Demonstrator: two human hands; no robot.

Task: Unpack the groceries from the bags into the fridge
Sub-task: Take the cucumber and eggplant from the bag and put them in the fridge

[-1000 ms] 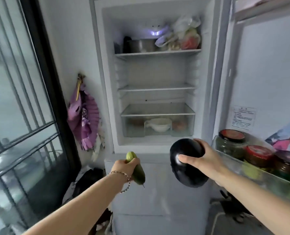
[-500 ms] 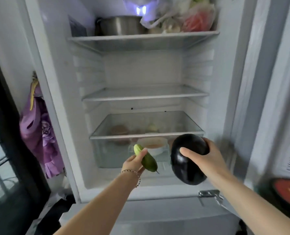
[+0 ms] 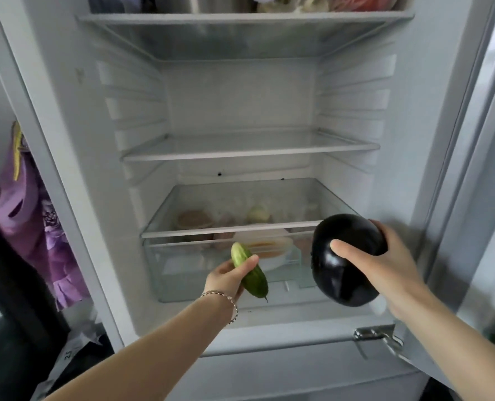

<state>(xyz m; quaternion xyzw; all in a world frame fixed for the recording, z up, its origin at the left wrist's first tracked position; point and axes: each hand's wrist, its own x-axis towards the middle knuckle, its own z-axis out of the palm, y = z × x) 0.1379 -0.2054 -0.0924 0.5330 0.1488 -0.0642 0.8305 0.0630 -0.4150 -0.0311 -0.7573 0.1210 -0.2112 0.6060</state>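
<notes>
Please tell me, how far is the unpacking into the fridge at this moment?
Done: the fridge stands open; bagged food lies on the top shelf, though who put it there cannot be told. In hand: the left hand holds a cucumber, the right hand an eggplant, both before the drawer. Left: placing both; the middle shelf is bare.

The fridge (image 3: 66, 117) stands open, with three glass shelves. The top shelf (image 3: 240, 17) carries a metal pot and bagged food — only their bottoms show. The middle shelf (image 3: 249, 153) is bare. The lowest shelf (image 3: 229, 228) covers a clear drawer (image 3: 182, 273) — through the glass, blurred, lie a white bowl (image 3: 272, 253), a brownish tub (image 3: 195, 221) and a pale round thing.
</notes>
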